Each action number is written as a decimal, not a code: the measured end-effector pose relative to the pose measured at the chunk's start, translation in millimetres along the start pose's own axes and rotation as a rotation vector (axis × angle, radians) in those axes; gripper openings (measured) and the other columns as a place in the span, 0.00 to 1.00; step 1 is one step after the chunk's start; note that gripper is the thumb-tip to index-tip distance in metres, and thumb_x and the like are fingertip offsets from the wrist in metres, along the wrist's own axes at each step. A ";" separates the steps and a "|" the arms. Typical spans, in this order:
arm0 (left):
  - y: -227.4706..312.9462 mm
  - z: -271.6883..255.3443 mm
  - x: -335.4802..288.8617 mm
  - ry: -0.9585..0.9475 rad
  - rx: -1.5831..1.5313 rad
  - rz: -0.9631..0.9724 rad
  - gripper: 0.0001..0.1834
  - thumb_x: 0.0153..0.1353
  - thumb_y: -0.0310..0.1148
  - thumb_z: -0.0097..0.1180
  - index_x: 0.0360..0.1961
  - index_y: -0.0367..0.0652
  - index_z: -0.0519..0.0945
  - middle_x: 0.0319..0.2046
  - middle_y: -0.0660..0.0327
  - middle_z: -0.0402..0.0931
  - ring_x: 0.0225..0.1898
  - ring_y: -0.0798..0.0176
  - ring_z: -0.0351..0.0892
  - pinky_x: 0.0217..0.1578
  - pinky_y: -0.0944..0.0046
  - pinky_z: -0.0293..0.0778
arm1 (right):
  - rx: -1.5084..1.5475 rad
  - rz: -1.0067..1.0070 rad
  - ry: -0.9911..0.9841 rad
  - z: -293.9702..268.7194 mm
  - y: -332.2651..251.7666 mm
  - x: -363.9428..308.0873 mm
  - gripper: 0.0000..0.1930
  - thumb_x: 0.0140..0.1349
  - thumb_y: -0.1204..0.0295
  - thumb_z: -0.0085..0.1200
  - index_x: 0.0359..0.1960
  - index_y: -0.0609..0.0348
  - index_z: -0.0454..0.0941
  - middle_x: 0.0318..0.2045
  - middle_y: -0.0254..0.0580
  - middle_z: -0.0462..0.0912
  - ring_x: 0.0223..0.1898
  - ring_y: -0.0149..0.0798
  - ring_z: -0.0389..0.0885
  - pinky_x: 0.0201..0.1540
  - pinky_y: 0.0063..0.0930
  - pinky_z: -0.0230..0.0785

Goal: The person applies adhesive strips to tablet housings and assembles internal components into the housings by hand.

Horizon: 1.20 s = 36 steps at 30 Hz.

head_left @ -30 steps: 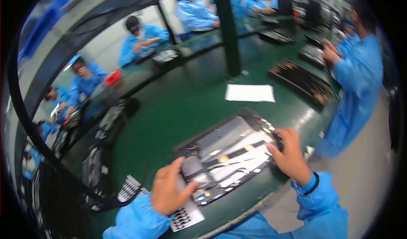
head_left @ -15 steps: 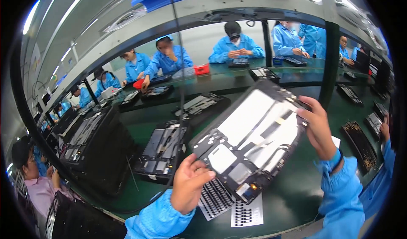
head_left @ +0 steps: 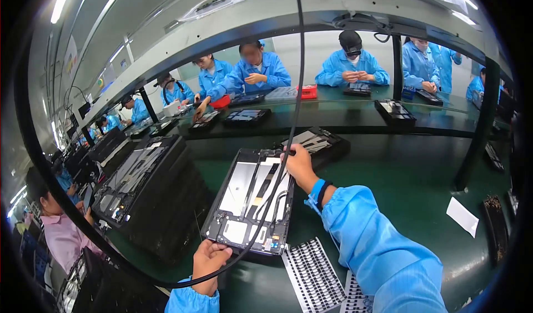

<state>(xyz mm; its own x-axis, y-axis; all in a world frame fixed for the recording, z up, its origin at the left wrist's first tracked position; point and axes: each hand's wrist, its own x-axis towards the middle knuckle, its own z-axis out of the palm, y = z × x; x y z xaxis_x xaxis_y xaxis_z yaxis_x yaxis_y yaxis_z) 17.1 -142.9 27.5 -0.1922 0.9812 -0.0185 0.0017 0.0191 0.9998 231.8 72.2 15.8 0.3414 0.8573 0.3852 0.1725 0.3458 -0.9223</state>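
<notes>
My left hand [head_left: 208, 263] pinches the near-left corner of an opened tablet [head_left: 235, 188], a black tray-like body with silver panels and flat cables. My right hand [head_left: 300, 166] is closed on its far-right corner. The tablet is roughly level, where a similar unit lay before, and hides it; whether the two touch I cannot tell. Beyond my right hand lies another opened tablet [head_left: 317, 142], partly covered. A sheet of black-and-white labels [head_left: 314, 274] lies by the near edge, with a second label sheet [head_left: 355, 297] partly under my right sleeve.
A tall stack of black units [head_left: 150, 202] stands on the left. A black cable [head_left: 297, 63] hangs across the view in front of the tablet. A dark post [head_left: 478, 130], a white paper [head_left: 462, 216] and a black strip-like part [head_left: 494, 224] are at right. Co-workers in blue sit opposite.
Both hands have brought the tablet left and down, from a tilted position over the table to above the unit lying there. The view has turned left.
</notes>
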 end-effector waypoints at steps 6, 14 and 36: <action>-14.6 -28.0 6.6 0.077 0.085 0.024 0.16 0.51 0.23 0.54 0.43 0.33 0.73 0.32 0.62 0.73 0.33 0.72 0.71 0.35 0.74 0.66 | -0.084 -0.088 0.100 12.4 23.7 -13.2 0.08 0.46 0.75 0.54 0.29 0.63 0.74 0.32 0.52 0.76 0.39 0.51 0.73 0.44 0.37 0.64; -3.9 -42.6 91.3 -0.222 0.079 0.231 0.29 0.56 0.29 0.51 0.58 0.33 0.60 0.51 0.53 0.67 0.52 0.61 0.65 0.54 0.66 0.57 | -0.135 0.103 0.158 4.2 -1.7 -60.1 0.31 0.46 0.64 0.56 0.52 0.67 0.61 0.52 0.52 0.60 0.55 0.53 0.56 0.57 0.44 0.46; -21.5 -33.5 98.0 -0.260 0.027 0.173 0.33 0.50 0.36 0.51 0.57 0.35 0.61 0.52 0.56 0.65 0.50 0.64 0.67 0.48 0.68 0.66 | -1.021 -0.684 -0.664 -84.9 66.2 60.5 0.26 0.43 0.56 0.60 0.40 0.60 0.72 0.39 0.48 0.71 0.41 0.50 0.71 0.47 0.40 0.64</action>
<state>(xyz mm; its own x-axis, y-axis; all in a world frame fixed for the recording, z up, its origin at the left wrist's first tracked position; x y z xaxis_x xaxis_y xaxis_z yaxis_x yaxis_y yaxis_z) -34.6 -53.6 4.4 0.0711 0.9864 0.1479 0.0390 -0.1509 0.9878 342.3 114.5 -19.4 -0.5301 0.7509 0.3938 0.8120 0.5834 -0.0193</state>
